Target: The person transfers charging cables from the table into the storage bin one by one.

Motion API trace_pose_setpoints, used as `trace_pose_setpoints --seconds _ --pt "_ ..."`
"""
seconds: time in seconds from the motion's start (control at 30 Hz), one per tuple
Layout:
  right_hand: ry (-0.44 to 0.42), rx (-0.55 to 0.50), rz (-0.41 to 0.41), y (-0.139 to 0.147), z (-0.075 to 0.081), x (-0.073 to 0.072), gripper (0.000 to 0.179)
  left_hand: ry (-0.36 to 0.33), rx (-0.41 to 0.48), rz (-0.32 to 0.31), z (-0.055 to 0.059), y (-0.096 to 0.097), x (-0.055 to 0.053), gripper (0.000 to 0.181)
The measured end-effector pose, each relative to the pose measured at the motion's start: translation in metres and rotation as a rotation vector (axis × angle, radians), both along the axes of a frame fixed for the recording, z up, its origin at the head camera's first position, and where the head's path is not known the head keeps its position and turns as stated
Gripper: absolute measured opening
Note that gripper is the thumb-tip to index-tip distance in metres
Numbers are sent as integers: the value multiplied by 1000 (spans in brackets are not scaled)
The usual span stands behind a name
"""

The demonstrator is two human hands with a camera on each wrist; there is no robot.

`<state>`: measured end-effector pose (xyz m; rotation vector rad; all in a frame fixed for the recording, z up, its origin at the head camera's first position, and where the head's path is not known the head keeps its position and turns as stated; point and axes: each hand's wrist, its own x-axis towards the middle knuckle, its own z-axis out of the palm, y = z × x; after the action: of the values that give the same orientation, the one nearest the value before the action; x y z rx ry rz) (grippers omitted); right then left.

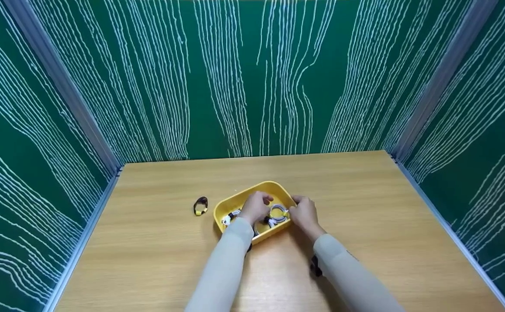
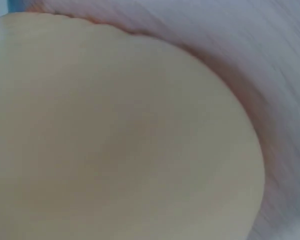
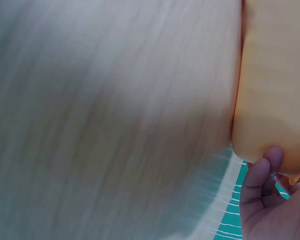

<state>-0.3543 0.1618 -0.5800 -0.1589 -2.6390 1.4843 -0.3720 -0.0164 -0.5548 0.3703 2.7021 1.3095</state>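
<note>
A yellow plastic bin stands tilted across the wooden table, with coiled cables inside. My left hand reaches down into it, fingers bent; its fingertips are partly hidden, so whether it pinches a cable cannot be seen. Right of that hand lies a coiled grey cable with a yellow tie. A white-ended cable sits at the bin's left end. My right hand grips the bin's right end, and the right wrist view shows its fingers against the bin's outer wall. The bin's wall fills most of the left wrist view.
A dark coiled cable with a yellow tie lies on the wooden table, left of the bin. Green walls with white wavy lines enclose the table's back and sides, with metal posts at the corners.
</note>
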Motion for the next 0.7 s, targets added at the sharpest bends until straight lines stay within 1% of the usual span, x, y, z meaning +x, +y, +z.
trace_pose_setpoints --seconds 0.1,0.3,0.53,0.7 --pt "5 2 4 0 0 0 47 1 19 -8 3 -3 1 39" --pt "8 4 14 0 1 -1 47 39 4 -31 7 -9 3 38" --pt "-4 -16 26 0 1 0 51 34 2 -38 10 -15 5 39" --pt "4 22 10 0 1 -1 51 35 19 -55 16 -19 7 39"
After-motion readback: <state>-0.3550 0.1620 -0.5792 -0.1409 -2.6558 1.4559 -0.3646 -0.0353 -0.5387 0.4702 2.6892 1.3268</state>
